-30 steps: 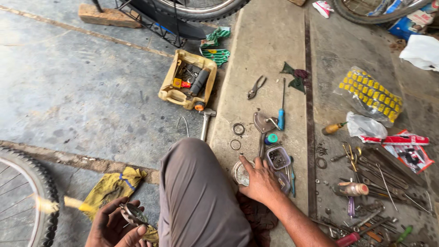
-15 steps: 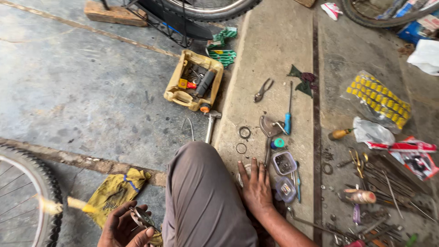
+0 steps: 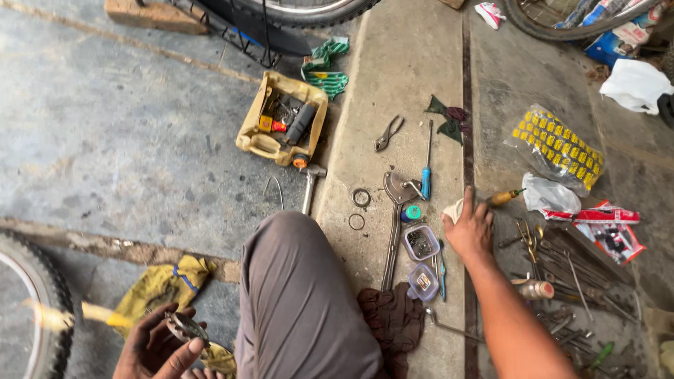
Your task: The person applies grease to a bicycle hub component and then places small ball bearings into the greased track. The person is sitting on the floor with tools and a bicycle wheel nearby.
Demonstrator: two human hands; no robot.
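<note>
Hands (image 3: 469, 228) amid scattered bicycle tools (image 3: 554, 281)

Grey-brown trousers (image 3: 298, 302) of plain cloth are worn, creased over the knee. Both forearms are bare, no sleeves being seen. Dark grime is noted on the left hand (image 3: 158, 347). The right hand (image 3: 469, 228) is ungloved; no rings observed.

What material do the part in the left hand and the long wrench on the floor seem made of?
The part in the left hand looks like bare metal: grey, dull shine. The long wrench also seems steel, worn and darkened, with no paint visible.
</note>
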